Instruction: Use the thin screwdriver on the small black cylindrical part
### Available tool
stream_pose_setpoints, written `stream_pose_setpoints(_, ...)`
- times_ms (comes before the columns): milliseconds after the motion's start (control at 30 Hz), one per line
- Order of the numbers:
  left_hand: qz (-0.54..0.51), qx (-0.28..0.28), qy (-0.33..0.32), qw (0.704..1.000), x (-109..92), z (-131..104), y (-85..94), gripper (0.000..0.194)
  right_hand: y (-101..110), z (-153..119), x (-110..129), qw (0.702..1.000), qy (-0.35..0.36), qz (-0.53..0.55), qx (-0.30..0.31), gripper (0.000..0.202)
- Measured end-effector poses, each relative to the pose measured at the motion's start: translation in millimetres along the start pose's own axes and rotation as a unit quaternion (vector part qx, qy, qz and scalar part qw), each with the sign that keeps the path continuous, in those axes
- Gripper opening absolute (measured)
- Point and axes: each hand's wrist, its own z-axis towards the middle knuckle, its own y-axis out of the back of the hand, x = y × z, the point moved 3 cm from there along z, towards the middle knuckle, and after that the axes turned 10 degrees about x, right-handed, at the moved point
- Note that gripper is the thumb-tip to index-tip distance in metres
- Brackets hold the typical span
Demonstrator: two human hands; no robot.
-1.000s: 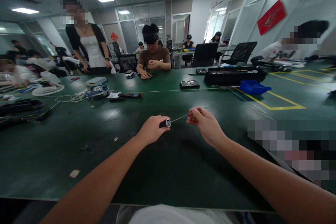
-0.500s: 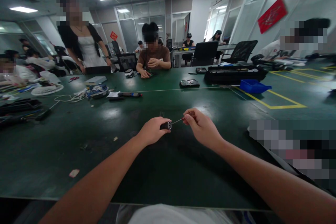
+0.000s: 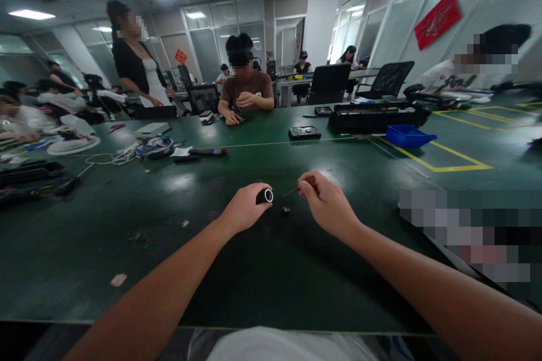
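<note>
Newly loose on desk (image 3: 271, 276), between left grip (image 3: 247, 207) and right grip (image 3: 327, 198): small part (image 3: 286, 210).
In left, curled snug: black tube (image 3: 261, 197), apparently emptied. In right, pinched: thin tool (image 3: 298, 188), clear of tube.

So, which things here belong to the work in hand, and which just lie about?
In use:
black cylinder with pale rim, in left hand
thin metal tool with reddish handle, in right hand
probably small dark piece between them

Apparently lying about:
blue plastic tray
long black casing
pale flat scrap
</note>
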Motion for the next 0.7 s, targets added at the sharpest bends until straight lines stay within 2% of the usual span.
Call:
stream_pose_setpoints(100,-0.015,0.001,-0.012,1.000,-4,-1,0.0,0.044,2,-1,1,1.000,-0.002,0.009,-0.018,0.016)
stream_pose_setpoints(433,-0.015,0.078,-0.023,0.997,-16,-2,-12.0,0.034,4,0,0,1.000,-0.010,0.011,-0.026,0.016)
stream_pose_setpoints(567,0.005,0.068,-0.015,0.998,-19,-3,-15.6,0.030,4,1,-1,0.999,-0.016,0.010,-0.031,0.017)
stream_pose_setpoints(700,0.053,0.048,0.037,0.997,-20,0,-20.8,0.027,4,0,1,0.999,-0.019,0.013,-0.029,0.016)
